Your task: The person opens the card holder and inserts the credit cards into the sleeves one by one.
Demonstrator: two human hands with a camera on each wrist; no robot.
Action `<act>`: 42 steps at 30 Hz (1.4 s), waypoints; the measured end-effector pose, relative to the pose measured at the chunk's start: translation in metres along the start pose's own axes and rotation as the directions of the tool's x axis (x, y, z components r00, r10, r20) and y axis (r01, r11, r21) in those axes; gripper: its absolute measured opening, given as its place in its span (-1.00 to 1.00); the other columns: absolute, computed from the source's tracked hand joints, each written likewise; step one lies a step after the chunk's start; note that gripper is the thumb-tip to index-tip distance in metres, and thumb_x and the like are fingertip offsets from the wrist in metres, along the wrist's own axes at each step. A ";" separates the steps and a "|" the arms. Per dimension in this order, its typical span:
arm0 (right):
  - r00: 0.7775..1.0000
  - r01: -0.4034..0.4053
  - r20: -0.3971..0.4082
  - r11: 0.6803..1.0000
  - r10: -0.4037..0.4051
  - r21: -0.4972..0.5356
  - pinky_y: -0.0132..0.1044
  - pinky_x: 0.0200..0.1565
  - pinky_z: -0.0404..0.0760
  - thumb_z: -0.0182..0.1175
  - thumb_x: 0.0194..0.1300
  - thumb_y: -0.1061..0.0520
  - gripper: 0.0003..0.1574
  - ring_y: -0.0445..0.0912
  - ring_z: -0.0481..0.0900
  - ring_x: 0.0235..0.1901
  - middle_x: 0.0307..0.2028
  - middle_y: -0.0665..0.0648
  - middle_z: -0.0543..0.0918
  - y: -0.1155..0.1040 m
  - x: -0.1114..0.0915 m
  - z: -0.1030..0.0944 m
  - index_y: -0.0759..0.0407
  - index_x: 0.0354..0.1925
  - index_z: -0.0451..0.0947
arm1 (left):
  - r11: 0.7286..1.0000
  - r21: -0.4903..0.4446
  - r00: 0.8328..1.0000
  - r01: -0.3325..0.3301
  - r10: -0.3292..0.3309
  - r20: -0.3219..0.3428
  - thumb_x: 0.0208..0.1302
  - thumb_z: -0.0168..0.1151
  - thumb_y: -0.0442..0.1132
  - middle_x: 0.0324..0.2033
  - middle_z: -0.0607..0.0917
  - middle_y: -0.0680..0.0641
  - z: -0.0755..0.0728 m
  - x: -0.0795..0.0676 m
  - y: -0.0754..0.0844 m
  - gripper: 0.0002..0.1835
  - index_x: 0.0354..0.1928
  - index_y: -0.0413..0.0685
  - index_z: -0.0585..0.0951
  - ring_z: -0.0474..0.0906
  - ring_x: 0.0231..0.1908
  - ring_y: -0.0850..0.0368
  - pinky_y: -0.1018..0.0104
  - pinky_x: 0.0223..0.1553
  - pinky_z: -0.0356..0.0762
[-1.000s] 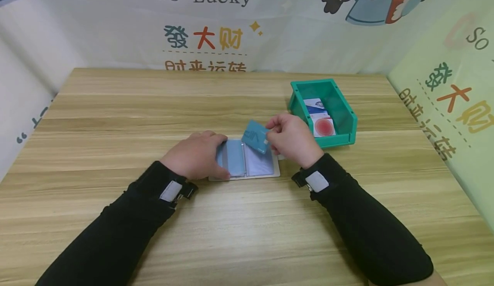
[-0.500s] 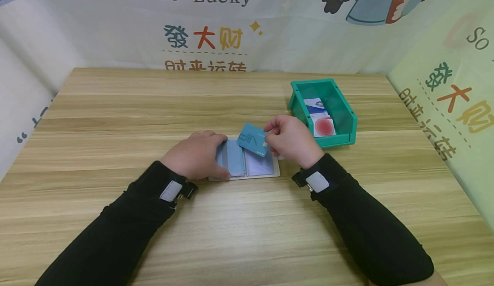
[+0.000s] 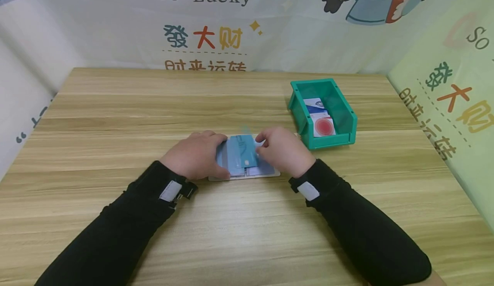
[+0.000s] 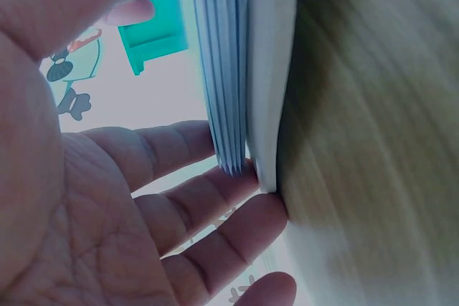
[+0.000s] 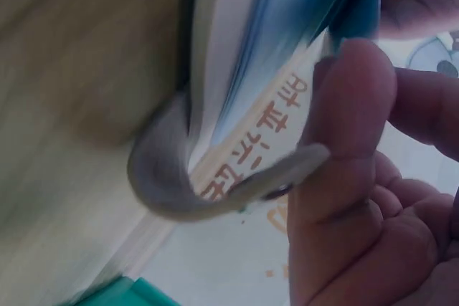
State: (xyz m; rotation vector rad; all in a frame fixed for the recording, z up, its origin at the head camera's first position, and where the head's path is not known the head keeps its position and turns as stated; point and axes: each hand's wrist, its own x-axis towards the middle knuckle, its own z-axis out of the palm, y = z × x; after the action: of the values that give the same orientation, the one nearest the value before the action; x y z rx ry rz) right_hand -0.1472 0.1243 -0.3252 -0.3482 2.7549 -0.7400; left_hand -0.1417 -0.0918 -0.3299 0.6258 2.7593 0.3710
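An open card holder (image 3: 264,171) with clear sleeve pages lies on the table. My left hand (image 3: 197,155) grips its left side, thumb at the near edge and fingers at the far edge; the left wrist view shows the stacked pages (image 4: 224,69) between thumb and fingers. A blue bank card (image 3: 245,151) with a chip lies upright across the middle of the holder, over the pages. At the card's right edge, my right hand (image 3: 285,151) pinches with thumb and forefinger; the exact contact is partly hidden. A curved snap strap (image 5: 161,170) of the holder reaches the right thumb.
Behind and right of the hands stands a green plastic bin (image 3: 349,125). Several cards (image 3: 323,127) lie in it, one with a red disc. A printed white backdrop (image 3: 285,41) encloses the wooden table (image 3: 154,101) at back and sides.
My right hand has moved left and slightly nearer with the bank card. The card has turned from slanted to nearly upright and shifted left over the pages. My left hand stays put.
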 end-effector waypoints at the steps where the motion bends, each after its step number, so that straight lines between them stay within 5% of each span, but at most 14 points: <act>1: 1.000 0.004 0.009 1.000 -0.004 -0.015 -0.26 -0.32 0.55 0.16 0.28 0.07 -0.68 -0.09 0.47 -0.36 -0.32 0.04 0.59 -0.002 0.000 0.002 0.15 -0.03 0.58 | 1.000 0.002 1.000 0.002 -0.002 0.001 -0.20 0.43 0.25 0.09 0.45 -0.08 0.000 0.000 0.000 0.00 0.29 -0.09 0.34 0.32 -0.10 0.02 0.09 -0.14 0.43; 7: 0.994 0.090 0.071 0.986 -0.081 -0.142 -0.24 -0.17 0.55 0.20 0.26 0.04 -0.54 -0.13 0.45 -0.30 -0.23 0.06 0.59 -0.007 -0.001 0.010 0.16 0.10 0.52 | 1.000 0.011 1.000 0.003 -0.003 0.005 -0.19 0.42 0.27 0.12 0.44 -0.09 0.000 0.000 -0.001 0.01 0.31 -0.08 0.32 0.31 -0.11 0.02 0.10 -0.14 0.43; 16: 0.962 0.262 0.168 0.894 -0.213 -0.365 -0.16 0.10 0.38 0.18 0.27 -0.08 -0.36 -0.01 0.30 0.00 0.15 0.19 0.39 -0.010 -0.008 0.015 0.10 0.26 0.38 | 1.000 0.001 1.000 -0.002 0.002 0.009 -0.17 0.42 0.27 0.14 0.43 -0.10 0.001 0.000 -0.001 0.01 0.32 -0.06 0.30 0.31 -0.08 0.00 0.06 -0.10 0.42; 23: 0.952 0.296 0.188 0.889 -0.243 -0.349 -0.13 0.18 0.32 0.14 0.31 -0.06 -0.36 0.00 0.28 0.12 0.21 0.24 0.36 -0.012 -0.010 0.017 0.15 0.28 0.35 | 1.000 -0.017 1.000 0.002 -0.002 0.015 -0.17 0.42 0.26 0.19 0.40 -0.11 0.000 0.000 -0.002 0.06 0.38 -0.02 0.23 0.30 -0.01 -0.01 0.04 -0.04 0.41; 34: 0.967 0.223 0.156 0.967 -0.202 -0.126 -0.16 0.12 0.40 0.09 0.36 -0.01 -0.43 -0.13 0.38 0.00 0.15 0.16 0.46 -0.017 -0.011 0.015 0.25 0.23 0.37 | 1.000 0.018 1.000 -0.005 0.005 0.021 -0.17 0.39 0.29 0.21 0.37 -0.10 0.000 0.001 -0.001 0.05 0.38 0.04 0.24 0.29 -0.01 0.00 0.08 -0.09 0.42; 42: 0.970 0.206 0.148 0.977 -0.195 -0.062 -0.16 0.13 0.40 0.08 0.37 0.04 -0.44 -0.19 0.40 -0.01 0.16 0.14 0.48 -0.018 -0.010 0.016 0.23 0.25 0.35 | 1.000 0.019 0.999 -0.017 0.016 0.029 -0.14 0.38 0.28 0.21 0.36 -0.12 -0.002 0.000 -0.001 0.02 0.37 0.03 0.25 0.28 0.01 -0.03 0.05 -0.06 0.41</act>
State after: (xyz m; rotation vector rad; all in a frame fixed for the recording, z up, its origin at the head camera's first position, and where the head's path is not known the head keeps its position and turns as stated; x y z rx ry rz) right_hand -0.1296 0.1052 -0.3274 -0.6772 2.6450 -0.6297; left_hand -0.1423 -0.0933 -0.3287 0.6536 2.7351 0.3367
